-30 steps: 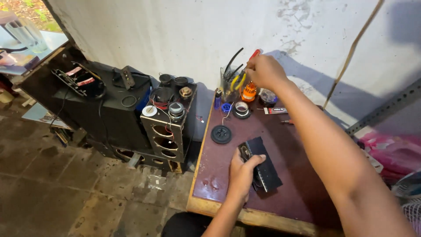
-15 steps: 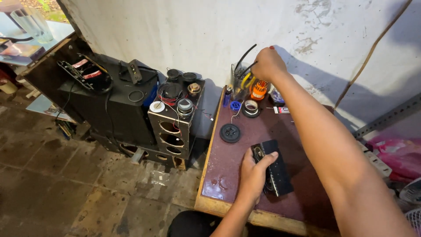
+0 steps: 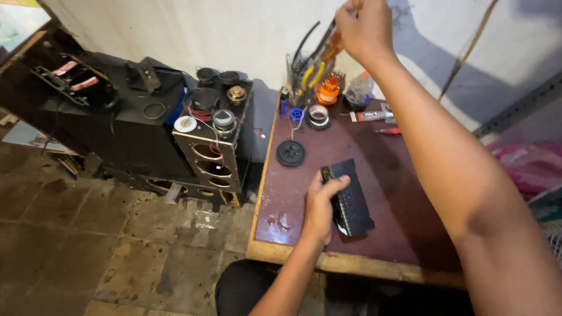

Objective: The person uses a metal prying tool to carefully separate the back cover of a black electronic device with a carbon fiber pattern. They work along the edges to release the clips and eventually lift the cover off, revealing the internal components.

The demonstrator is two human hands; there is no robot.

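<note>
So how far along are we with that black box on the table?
Done: the black box lies flat on the table, steadied by the left hand. In hand: the right hand grips a tool at the tool holder by the wall. Left: no tool has touched the box yet, and it looks closed.

- The right hand (image 3: 364, 26) is rising away from the tool cup (image 3: 304, 79), now well above it where a second ago it was down among the tools.
- It is drawing an orange-handled tool (image 3: 329, 44) up out of the tool cup.
- The left hand (image 3: 321, 206) is shifting its thumb further over the black device (image 3: 350, 199), farther from the tool cup.
</note>
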